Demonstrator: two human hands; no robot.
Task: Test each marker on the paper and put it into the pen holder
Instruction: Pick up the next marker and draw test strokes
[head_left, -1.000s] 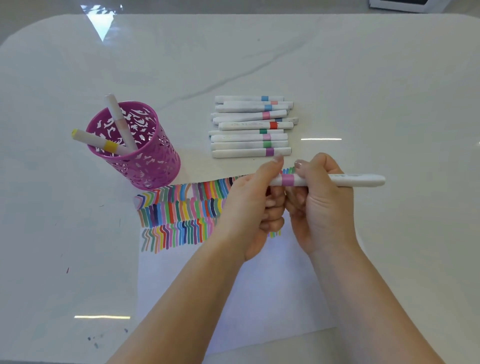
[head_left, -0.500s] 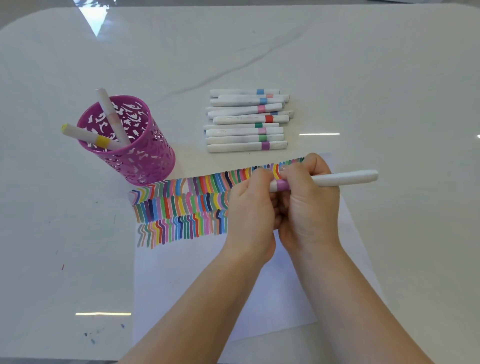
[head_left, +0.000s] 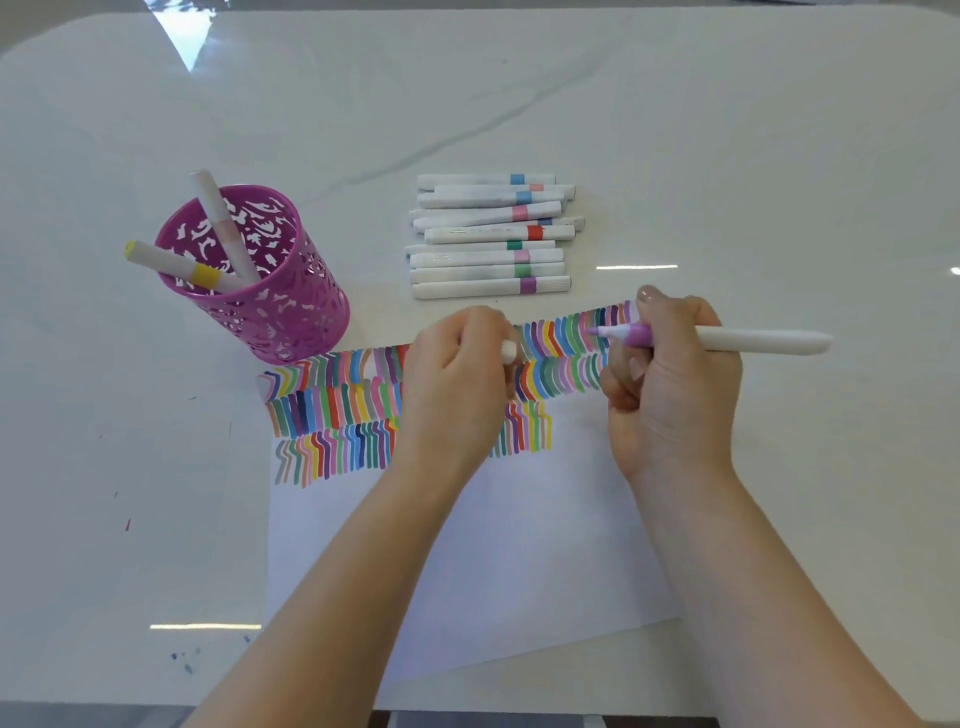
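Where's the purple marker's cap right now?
Head view, centre: the cap sits in the left hand, above the paper, left of the marker in the right hand.

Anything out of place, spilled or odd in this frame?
Minor only: stray ink specks stain the table near its front left edge, off the paper, which lies askew. The right hand holds the uncapped marker, the left hand its cap: expected.

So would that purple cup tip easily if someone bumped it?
Probably fairly easily: the pen holder is tall with cut-out walls, so likely light. Its yellow-banded marker and pink-banded marker lean past the left rim, which may pull it that way. Being round, it would probably roll once down.
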